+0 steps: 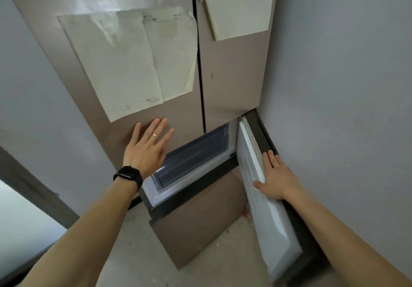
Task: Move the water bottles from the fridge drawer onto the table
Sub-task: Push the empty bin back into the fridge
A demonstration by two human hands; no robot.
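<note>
Both forearms reach forward from the bottom of the view. The left hand [146, 150], with a watch [128, 174] on the wrist, lies flat against the upper door of the fridge [182, 108], fingers straight and slightly spread. The right hand [276, 177] rests on the edge of the open lower door [265, 215], fingers straight and close together, thumb set apart on the white inner lining.

The drawer [194, 157] sits inside the lower compartment, pushed in, between the two hands. Its front is grey and translucent. No water bottles can be seen; they are presumably behind that front. The table is out of view.

Handling, as a judgement:
- Full bottles are likely heavy for their size.
- Chilled plastic may be damp and slippery.
- Thin walls probably give under a hard squeeze.
- Wrap the fingers round the middle of the body, or just under the shoulder, with moderate pressure.
</note>
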